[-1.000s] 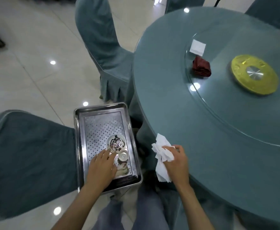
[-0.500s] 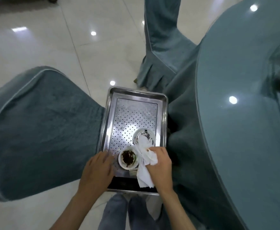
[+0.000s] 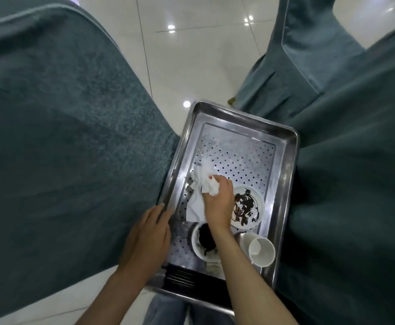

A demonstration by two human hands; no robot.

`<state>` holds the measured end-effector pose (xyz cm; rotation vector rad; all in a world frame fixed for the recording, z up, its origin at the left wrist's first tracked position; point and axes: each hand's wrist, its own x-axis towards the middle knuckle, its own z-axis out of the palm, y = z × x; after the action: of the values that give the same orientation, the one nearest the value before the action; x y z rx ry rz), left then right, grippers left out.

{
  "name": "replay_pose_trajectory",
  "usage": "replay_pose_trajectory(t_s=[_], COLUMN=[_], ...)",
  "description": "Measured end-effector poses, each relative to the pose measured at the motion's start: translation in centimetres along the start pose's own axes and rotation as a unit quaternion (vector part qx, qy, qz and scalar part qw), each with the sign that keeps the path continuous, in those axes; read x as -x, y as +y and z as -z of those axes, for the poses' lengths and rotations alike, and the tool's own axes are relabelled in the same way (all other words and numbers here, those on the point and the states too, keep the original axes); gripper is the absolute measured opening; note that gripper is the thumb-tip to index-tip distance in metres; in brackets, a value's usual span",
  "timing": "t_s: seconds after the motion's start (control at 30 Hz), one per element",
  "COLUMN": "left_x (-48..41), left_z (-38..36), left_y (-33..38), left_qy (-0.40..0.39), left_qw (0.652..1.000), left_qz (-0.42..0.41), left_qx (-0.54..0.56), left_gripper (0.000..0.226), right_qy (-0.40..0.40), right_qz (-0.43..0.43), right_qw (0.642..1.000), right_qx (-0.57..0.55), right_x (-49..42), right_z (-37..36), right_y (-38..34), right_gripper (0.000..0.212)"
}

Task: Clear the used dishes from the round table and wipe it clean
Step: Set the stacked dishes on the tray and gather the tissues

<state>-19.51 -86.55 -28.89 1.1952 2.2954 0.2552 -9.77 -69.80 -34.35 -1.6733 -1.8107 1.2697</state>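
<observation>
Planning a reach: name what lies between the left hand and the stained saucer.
Head view: the right hand, gripping a white tissue, lies between left hand and saucer.

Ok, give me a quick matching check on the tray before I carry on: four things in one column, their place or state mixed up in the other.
Things:
1. tissue
2. plate
3. cup
4. left hand

Place or state:
a. rests on the left rim of the tray
b. smeared with dark residue
c. gripped by the right hand
d. in the tray's near right corner

Pairs: 1-c, 2-b, 3-d, 4-a
</observation>
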Motion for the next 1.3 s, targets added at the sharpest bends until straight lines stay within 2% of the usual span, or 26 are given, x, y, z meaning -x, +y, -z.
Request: replay_pose_trajectory(t_s=[0.1,0.23,0.33,0.43,0.5,0.6,0.67,0.73,0.8,0.97,1.1,1.3], left_x=[-2.1,-5.1,-6.8,-8.2,-9.1,-11.1,-12.9,-14.6,-15.8,-15.3,-13.2,-10.1], left_z=[-0.5,-2.0,-2.8,-3.9,-4.5,-4.7,-4.8,-5.4,-6.3,-7.5,-8.2,-8.9], left_y=[0.9,1.4,2.2,3.2,3.4,3.7,3.8,3.5,2.7,1.2,0.1,0.0], left_qy=[0.017,-0.011,-0.031,-0.091,-0.115,-0.119,-0.127,-0.129,-0.127,-0.112,-0.1,-0.102], left_qw=[0.999,0.998,0.994,0.99,0.985,0.978,0.966,0.952,0.947,0.959,0.964,0.973], left_qz=[-0.023,-0.069,-0.106,-0.086,-0.076,-0.096,-0.121,-0.136,-0.135,-0.144,-0.145,-0.104], left_qx=[0.018,-0.001,-0.027,-0.065,-0.101,-0.143,-0.192,-0.241,-0.263,-0.216,-0.198,-0.178], left_gripper=[0.051,0.061,0.068,0.07,0.07,0.082,0.099,0.105,0.098,0.086,0.082,0.082], right_qy=[-0.032,-0.157,-0.23,-0.296,-0.313,-0.276,-0.241,-0.211,-0.187,-0.179,-0.175,-0.183], right_qz=[0.024,0.046,0.042,0.031,0.021,0.013,0.015,0.02,0.023,0.019,0.006,0.028], right_qw=[0.997,0.968,0.96,0.949,0.943,0.957,0.968,0.974,0.978,0.978,0.977,0.966], right_qx=[0.062,0.189,0.156,0.106,0.114,0.094,0.071,0.079,0.09,0.103,0.121,0.182], right_x=[-1.9,-2.2,-1.8,-1.5,-1.1,-0.2,0.7,1.8,2.5,3.8,4.2,4.4], right_z=[-2.2,-3.8,-2.6,0.0,1.6,3.6,5.1,6.7,7.9,9.6,10.5,10.8], right_y=[1.2,3.5,3.7,2.9,2.3,1.3,0.4,-0.6,-1.0,-0.8,-0.6,-0.9], right_gripper=[0.054,0.09,0.105,0.111,0.113,0.107,0.094,0.08,0.069,0.055,0.057,0.058])
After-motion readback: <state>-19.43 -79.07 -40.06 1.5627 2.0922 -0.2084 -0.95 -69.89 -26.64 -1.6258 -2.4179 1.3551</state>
